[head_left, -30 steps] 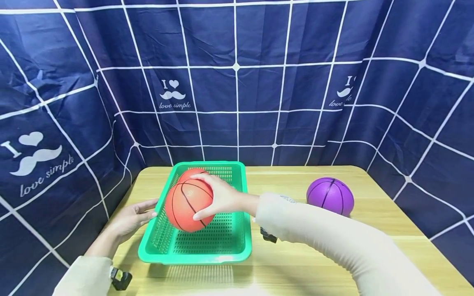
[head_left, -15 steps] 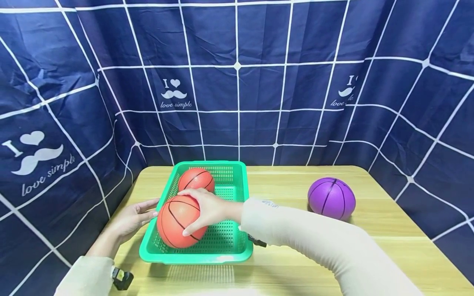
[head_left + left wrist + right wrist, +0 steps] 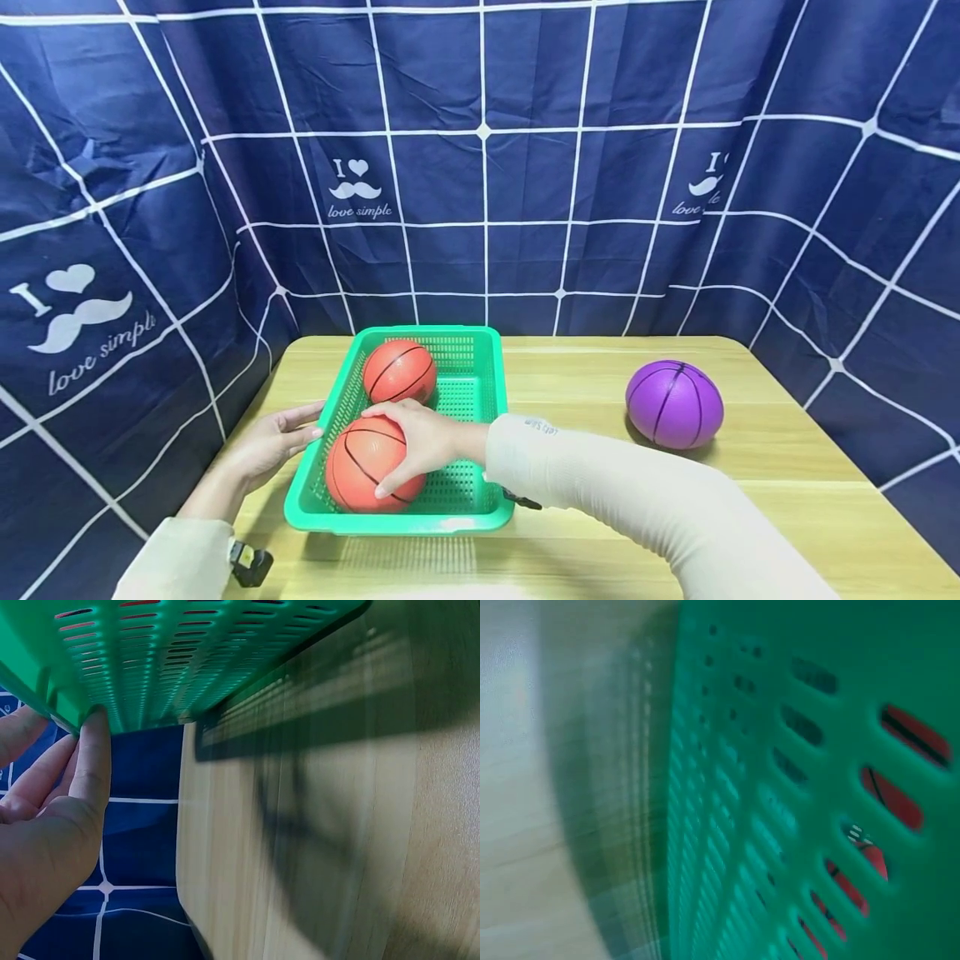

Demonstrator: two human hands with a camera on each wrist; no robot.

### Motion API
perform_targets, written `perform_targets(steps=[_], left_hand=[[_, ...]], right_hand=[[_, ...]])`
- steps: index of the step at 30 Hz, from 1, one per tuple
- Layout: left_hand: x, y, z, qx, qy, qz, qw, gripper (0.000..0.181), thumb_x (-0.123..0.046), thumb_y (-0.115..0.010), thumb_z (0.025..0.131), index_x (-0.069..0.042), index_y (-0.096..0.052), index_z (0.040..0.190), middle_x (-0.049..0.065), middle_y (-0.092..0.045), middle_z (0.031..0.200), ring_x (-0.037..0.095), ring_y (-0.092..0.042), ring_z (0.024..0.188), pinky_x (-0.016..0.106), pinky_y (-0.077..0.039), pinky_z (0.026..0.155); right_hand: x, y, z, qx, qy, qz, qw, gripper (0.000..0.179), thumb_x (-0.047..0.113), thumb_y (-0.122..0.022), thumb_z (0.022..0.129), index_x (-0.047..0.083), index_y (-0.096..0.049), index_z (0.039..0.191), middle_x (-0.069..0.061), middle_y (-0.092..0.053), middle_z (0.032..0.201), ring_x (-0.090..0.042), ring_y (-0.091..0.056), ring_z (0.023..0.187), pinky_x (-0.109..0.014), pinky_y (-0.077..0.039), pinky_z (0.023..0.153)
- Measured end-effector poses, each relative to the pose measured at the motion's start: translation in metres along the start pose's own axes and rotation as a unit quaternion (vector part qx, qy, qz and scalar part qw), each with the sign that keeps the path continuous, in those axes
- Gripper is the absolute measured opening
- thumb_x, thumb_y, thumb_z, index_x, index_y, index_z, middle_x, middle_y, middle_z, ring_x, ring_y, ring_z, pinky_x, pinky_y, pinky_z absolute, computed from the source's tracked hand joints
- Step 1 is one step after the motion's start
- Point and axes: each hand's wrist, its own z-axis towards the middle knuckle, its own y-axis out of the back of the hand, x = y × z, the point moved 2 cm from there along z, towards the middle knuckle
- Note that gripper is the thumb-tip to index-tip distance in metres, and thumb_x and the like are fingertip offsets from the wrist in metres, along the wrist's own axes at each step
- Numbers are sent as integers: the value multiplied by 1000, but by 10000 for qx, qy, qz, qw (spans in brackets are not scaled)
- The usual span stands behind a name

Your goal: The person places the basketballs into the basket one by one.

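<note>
A green perforated basket (image 3: 397,523) stands on the wooden table. Inside its near left part is an orange toy basketball (image 3: 363,467); my right hand (image 3: 427,437) grips it from the upper right, thumb and fingers spread around it. Behind it in the basket lies another orange basketball (image 3: 399,371). My left hand (image 3: 270,442) is at the basket's left side, its fairly straight fingers touching the outside at the rim. The left wrist view shows the thumb (image 3: 91,761) against the side wall. Only the basket's slotted wall (image 3: 780,825) fills the right wrist view, with orange behind the slots; the right hand is hidden there.
A purple ball (image 3: 675,404) with black lines rests on the right side of the table (image 3: 570,367), beyond the right forearm. Dark blue curtains (image 3: 525,183) with white grid lines enclose the table at the back and both sides.
My right hand has brought the orange basketball down and toward the near left of the basket, uncovering the other basketball behind. The left hand has stayed at the rim.
</note>
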Motion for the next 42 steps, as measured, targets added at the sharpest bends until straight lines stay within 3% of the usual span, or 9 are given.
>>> perform_targets(steps=[19, 26, 30, 37, 42], left_hand=[[-1, -7, 6, 114, -19, 15, 9999, 61, -6, -55, 96, 18, -23, 141, 37, -26, 144, -1, -50, 108, 17, -41, 92], [-1, -6, 4, 111, -2, 165, 9998, 60, -8, -54, 97, 17, -23, 142, 36, -25, 145, -2, -47, 111, 17, -39, 93], [0, -4, 3, 63, 60, 261, 9996, 61, -9, -54, 97, 16, -24, 142, 34, -24, 146, 0, -45, 113, 16, -39, 93], [0, 0, 0, 83, 59, 374, 9993, 62, -10, -55, 97, 16, -23, 142, 36, -23, 145, 12, -41, 122, 16, -38, 92], [2, 2, -1, 74, 91, 273, 9996, 63, -10, -55, 96, 16, -21, 143, 36, -20, 146, -4, -43, 112, 13, -37, 90]], right_hand=[[-3, 5, -11, 33, 29, -64, 10000, 99, 47, -85, 66, 25, -32, 147, 2, -37, 141, -12, -33, 127, -30, -44, 93], [0, 29, -16, -301, 276, 88, 9991, 99, 40, -84, 70, 18, -29, 149, -4, -35, 146, -22, -33, 131, -34, -38, 100], [-3, 44, -22, -482, 199, 297, 9982, 96, 38, -83, 72, 20, -28, 149, -9, -36, 143, -27, -42, 125, -33, -43, 95], [-13, 71, -36, -1021, 396, 720, 9914, 90, 29, -83, 74, 21, -32, 148, -8, -35, 147, -28, -45, 125, -41, -43, 97], [-26, 89, -45, -1358, 571, 891, 9851, 89, 23, -83, 75, 19, -32, 148, -3, -34, 148, -28, -43, 126, -36, -50, 87]])
